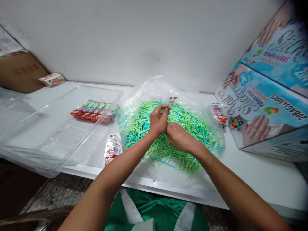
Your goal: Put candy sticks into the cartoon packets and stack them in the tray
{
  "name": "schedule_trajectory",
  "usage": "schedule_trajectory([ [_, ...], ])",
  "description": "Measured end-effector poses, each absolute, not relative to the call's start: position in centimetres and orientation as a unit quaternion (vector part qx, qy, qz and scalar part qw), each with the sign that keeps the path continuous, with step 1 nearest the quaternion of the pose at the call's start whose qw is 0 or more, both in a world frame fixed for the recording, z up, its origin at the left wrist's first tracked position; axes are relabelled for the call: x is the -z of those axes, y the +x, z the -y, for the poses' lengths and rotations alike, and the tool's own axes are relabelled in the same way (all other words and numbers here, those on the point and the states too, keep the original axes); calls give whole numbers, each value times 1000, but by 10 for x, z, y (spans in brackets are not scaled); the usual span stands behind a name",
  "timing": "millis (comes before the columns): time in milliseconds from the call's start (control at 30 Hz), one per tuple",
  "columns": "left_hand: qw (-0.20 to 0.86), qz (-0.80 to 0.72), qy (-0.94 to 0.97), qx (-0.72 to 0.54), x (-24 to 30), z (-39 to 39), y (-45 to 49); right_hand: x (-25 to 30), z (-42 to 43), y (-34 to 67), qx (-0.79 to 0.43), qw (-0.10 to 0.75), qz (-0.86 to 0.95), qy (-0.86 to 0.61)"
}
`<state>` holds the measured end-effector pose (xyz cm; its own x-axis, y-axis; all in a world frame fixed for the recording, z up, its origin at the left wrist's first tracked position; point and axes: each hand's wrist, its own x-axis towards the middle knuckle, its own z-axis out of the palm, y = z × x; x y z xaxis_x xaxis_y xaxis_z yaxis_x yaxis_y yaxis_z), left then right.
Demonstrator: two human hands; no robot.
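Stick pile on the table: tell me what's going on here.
A person works with both bare hands over a heap of green and blue sticks on an open clear bag on the white table. The left hand pinches a few sticks at its fingertips; the right hand rests beside it on the heap. A clear tray to the left holds a row of small packets.

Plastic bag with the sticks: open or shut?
Open. The plastic bag lies spread on the table, sticks heaped uncovered; left hand pinches some, right hand rests on the pile.
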<state>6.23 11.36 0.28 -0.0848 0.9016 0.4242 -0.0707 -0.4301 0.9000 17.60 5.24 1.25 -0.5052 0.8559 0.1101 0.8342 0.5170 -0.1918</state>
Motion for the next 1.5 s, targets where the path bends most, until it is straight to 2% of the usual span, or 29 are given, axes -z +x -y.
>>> schedule_trajectory([
  [67, 392, -375, 530, -651, -2, -112, 66, -8, -54, 178, -166, 178, 834, -495],
  [167, 380, -380, 458, -708, -5, -106, 60, -6, -54, 178, -381, 391, 685, -483],
  [300, 398, -389, 386, -735, -6, -86, 61, -7, -49, 153, -499, 623, 448, -402],
  [400, 444, -400, 362, -716, 0, -68, 71, 0, -40, 123, -540, 673, 342, -372],
  [633, 474, -383, 395, -687, -13, -48, 47, 13, -16, 128, -518, 597, 440, -426],
  [733, 485, -387, 440, -649, -25, -40, 24, 4, -11, 151, -493, 513, 549, -437],
  [900, 525, -426, 436, -595, -22, -23, -6, 0, -1, 170, -374, 354, 691, -507],
  [1100, 563, -457, 409, -554, -9, -5, -33, -3, 13, 170, -359, 231, 750, -505],
  [1300, 637, -462, 407, -464, 3, 15, -33, -29, 16, 171, -246, 154, 818, -496],
  [1500, 661, -443, 415, -442, 8, 26, -21, -41, 19, 166, -248, 144, 823, -491],
])
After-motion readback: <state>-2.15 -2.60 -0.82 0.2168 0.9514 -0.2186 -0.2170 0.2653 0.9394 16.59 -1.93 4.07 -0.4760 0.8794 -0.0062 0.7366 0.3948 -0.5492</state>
